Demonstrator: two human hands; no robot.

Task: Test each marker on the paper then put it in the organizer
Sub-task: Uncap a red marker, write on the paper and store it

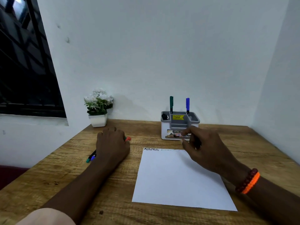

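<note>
Paper [178, 179] is waiting while the right hand [204, 150], pinching something dark, should be aiming gently for the organizer [165, 129] at twelve o'clock, and the left hand [112, 143] is covering the markers [91, 157] at nine o'clock.

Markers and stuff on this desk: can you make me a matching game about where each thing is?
Things:
1. green marker
2. flower pot
3. paper
4. bracelets

Places:
A. on the right wrist
B. standing in the organizer
C. flat on the desk between the arms
D. by the wall, in the desk's far left corner

Pairs: 1-B, 2-D, 3-C, 4-A
</note>
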